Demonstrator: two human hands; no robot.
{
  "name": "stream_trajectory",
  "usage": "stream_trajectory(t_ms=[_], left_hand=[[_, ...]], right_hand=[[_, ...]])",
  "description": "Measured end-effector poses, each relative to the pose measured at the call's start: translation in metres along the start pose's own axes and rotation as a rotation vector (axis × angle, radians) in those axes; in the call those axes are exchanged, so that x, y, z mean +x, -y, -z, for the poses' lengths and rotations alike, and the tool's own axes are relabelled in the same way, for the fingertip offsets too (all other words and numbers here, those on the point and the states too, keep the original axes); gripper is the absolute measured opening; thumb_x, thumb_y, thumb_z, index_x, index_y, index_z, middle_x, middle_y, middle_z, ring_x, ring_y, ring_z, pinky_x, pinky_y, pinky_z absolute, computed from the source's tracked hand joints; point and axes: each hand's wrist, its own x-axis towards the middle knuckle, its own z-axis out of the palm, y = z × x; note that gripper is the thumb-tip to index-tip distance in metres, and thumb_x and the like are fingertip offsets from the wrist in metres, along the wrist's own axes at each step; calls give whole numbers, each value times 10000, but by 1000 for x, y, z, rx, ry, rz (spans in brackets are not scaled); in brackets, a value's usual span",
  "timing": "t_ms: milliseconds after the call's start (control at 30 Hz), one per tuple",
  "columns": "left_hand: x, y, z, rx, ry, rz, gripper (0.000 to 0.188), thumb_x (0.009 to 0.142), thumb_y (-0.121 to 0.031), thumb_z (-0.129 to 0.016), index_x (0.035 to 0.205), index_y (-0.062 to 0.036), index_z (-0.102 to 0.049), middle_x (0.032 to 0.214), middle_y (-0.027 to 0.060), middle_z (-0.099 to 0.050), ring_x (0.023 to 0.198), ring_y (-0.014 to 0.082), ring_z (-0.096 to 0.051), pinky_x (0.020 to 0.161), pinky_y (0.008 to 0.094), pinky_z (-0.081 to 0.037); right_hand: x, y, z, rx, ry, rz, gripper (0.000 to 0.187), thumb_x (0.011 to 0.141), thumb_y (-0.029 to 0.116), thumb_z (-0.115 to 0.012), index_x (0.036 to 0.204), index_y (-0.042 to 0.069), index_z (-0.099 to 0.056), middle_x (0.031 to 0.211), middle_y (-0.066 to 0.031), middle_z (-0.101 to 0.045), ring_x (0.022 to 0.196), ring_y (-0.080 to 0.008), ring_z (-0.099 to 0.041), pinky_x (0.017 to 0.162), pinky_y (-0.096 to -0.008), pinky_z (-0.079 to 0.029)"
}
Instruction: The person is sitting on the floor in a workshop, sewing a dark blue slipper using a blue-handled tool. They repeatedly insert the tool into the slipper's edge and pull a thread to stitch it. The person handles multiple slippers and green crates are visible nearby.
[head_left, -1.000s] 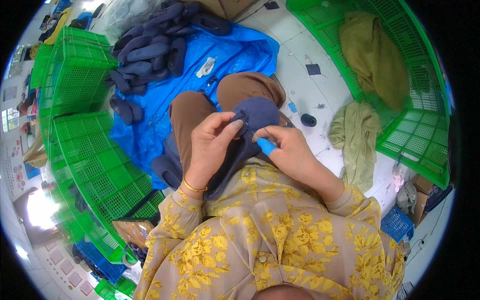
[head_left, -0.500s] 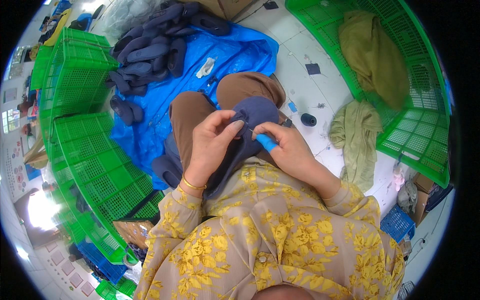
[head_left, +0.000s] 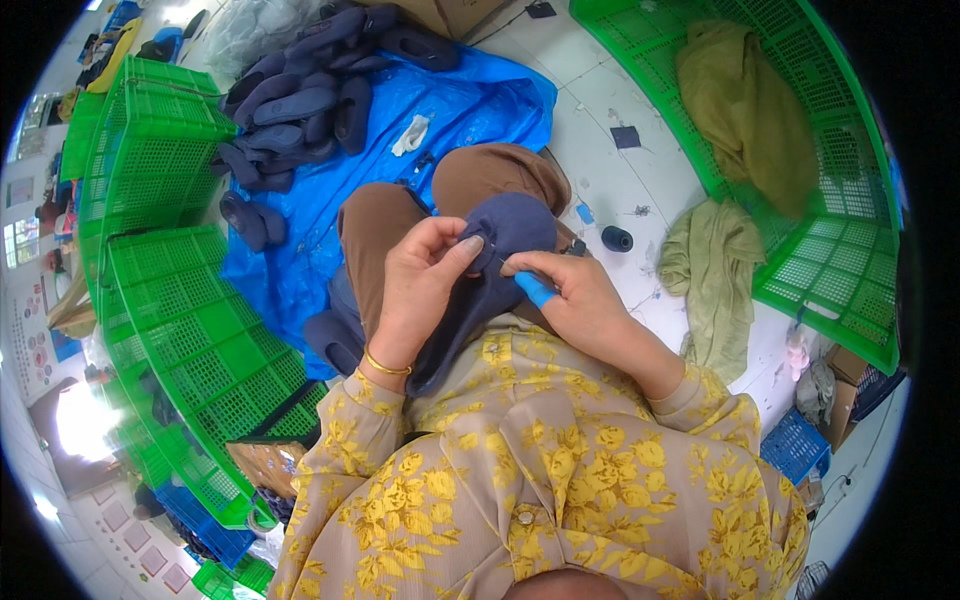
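Observation:
A dark navy slipper (head_left: 515, 225) rests on my lap, its rounded toe pointing away from me. My left hand (head_left: 425, 280), with a gold bangle at the wrist, pinches the edge of the slipper's upper between thumb and forefinger. Close on the right, my right hand (head_left: 575, 295) has thumb and forefinger pressed together at the same edge, on what looks like a thin needle, barely visible. Blue tape wraps one finger of that hand. More navy slippers (head_left: 335, 340) lie by my left thigh, partly hidden by my leg and forearm.
Navy slippers (head_left: 295, 105) are heaped on a blue plastic sheet (head_left: 480, 100) ahead to the left. Green crates (head_left: 200, 340) line the left; another green crate (head_left: 845, 240) holding olive cloth stands right. A dark thread spool (head_left: 617, 239) and a pale green cloth (head_left: 715, 290) lie on the floor.
My right fingertips have shifted slightly at the slipper's edge, and the thin glint between them shows less. My left thumb has moved a little; the slipper stays in place.

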Motion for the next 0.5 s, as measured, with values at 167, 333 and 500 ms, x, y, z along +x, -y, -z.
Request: stream_trajectory(t_ms=[167,333,500], left_hand=[[0,0,-1,12,-17,-17,146,885,-57,-676,1015,-4,-636,834,-15,-626,724,36,-571,648,192,-487],[-1,-2,-4,53,-28,-19,145,873,-46,-683,1004,-2,-640,826,-19,-619,717,31,-568,638,190,-492],[-2,-4,-3,11,-2,13,150,896,-55,-664,1036,-15,-629,828,-47,-609,721,11,-534,669,172,-452]], right_hand=[[5,3,0,-71,9,16,334,742,-30,-525,1043,54,-643,895,-203,-660,819,-390,-636,690,-422,-487],[6,4,-1,-106,-6,8,317,749,-25,-527,1032,73,-628,867,-198,-652,806,-398,-627,678,-437,-482],[3,-2,-4,-114,-42,43,335,751,-23,-548,1052,102,-627,856,-181,-653,773,-382,-633,644,-424,-483]])
